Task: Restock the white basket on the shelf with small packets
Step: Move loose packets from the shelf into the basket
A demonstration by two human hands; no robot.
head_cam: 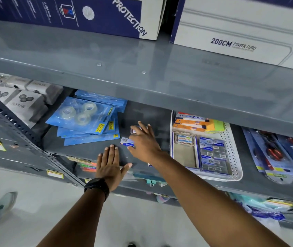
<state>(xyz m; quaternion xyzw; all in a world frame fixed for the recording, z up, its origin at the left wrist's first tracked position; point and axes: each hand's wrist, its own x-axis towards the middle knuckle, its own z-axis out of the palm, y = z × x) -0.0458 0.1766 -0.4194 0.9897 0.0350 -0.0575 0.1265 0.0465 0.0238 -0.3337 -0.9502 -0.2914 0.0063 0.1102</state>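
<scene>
A grey metal shelf [92,150] is seen carrying several goods. Blue tape packs [86,120] are stacked at its left, with grey boxes [24,102] beyond them. Small packets [127,142] are scattered on the bare middle. A white basket [235,157] is set to the right, and blue blister packs [274,155] beside it.

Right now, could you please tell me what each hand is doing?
Left hand: open, flat on the shelf, holding nothing.
Right hand: closing over small packets on the shelf; firm grip cannot be told.
</scene>
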